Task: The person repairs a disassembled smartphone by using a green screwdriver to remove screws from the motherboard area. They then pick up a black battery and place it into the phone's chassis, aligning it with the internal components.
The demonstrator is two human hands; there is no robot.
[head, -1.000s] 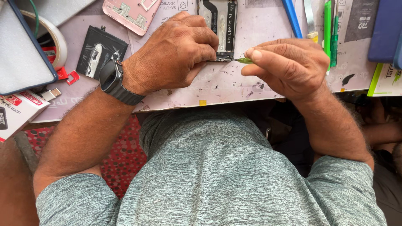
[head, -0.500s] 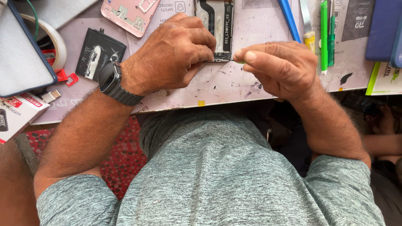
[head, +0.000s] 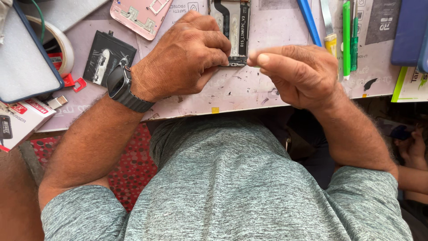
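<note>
The left hand is curled, its fingers folded down on the lower end of an opened phone. The fingertips press on the phone's bottom edge and hold it flat on the bench. The phone lies straight up and down at the top middle, its dark inside parts showing. A dark watch sits on the left wrist.

The right hand is just beside the phone's bottom right corner. Its thumb and fingers are pressed together in a pinch. What they pinch is too small and hidden to tell.

Left of the left hand lies a black phone battery with a torn silver patch. Above it is a pink phone back cover. Farther left are a roll of tape and a grey pad with a dark blue edge.

Right of the right hand are a blue stick tool, a green stick tool and a yellow-tipped tool. A dark blue case sits at the far right.
</note>
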